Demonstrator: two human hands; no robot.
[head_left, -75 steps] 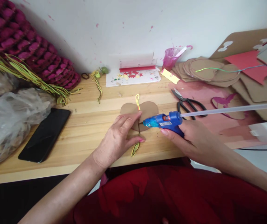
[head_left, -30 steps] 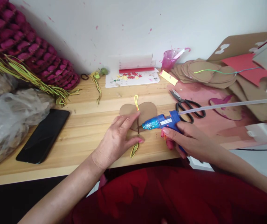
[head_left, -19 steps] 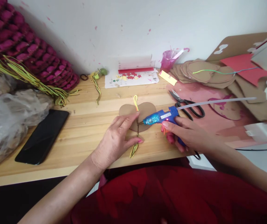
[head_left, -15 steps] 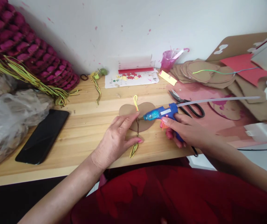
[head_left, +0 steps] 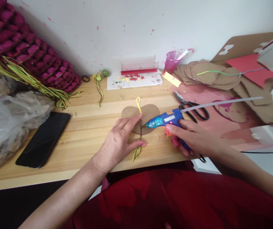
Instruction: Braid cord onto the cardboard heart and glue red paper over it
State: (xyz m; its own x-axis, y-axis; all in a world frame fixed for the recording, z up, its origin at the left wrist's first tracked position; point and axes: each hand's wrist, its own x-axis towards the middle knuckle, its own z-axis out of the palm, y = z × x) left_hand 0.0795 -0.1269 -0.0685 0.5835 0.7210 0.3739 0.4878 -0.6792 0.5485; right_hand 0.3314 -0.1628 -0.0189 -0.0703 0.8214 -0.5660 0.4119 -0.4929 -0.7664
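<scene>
A brown cardboard heart (head_left: 150, 113) lies on the wooden table (head_left: 84, 133) with a yellow-orange cord (head_left: 139, 105) running down its middle. My left hand (head_left: 119, 143) rests flat on the heart's left half, fingers stretched, thumb pressing the cord's lower end (head_left: 136, 153). My right hand (head_left: 193, 138) is closed round a blue glue gun (head_left: 166, 120), its nozzle touching the cord at the heart's centre. A long clear glue stick (head_left: 222, 104) juts from the back of the gun.
Black scissors (head_left: 193, 106) lie just behind the gun. A black phone (head_left: 44, 138) lies at left beside plastic bags (head_left: 5, 124), magenta flowers (head_left: 31, 54) and green-yellow cords. Cardboard hearts (head_left: 208, 73), red paper, a pink cup (head_left: 172, 60) and a sticker sheet (head_left: 135, 79) stand at the back.
My right hand has shifted its grip lower on the gun and tilted it, and the nozzle has moved a little along the cord at the heart's centre. My left hand has stayed put.
</scene>
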